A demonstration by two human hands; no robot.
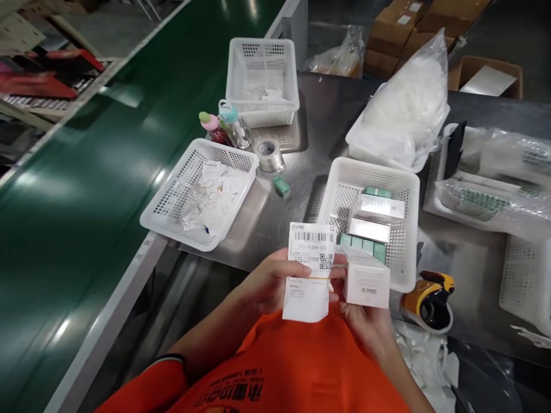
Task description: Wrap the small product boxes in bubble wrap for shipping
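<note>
My left hand (pixel 272 280) pinches a printed shipping label (pixel 312 244) with a barcode and a QR code, its thumb across the front. A lower white flap of paper (pixel 305 301) hangs under an orange line. In my right hand (pixel 357 312) rests a white box (pixel 367 282) with a small barcode on its side; its fingers also reach the label's right edge. Just beyond, a white basket (pixel 411 229) holds white boxes (pixel 372 229) and small green boxes (pixel 364 245).
A green conveyor belt (pixel 107 189) runs along the left. Baskets (pixel 198 241) (pixel 262 117), bottles (pixel 235 126), clear tape (pixel 269 155) and a small green box (pixel 281 186) stand on the metal table. A tape dispenser (pixel 428 301) lies right, below a bagged white bundle (pixel 404 109).
</note>
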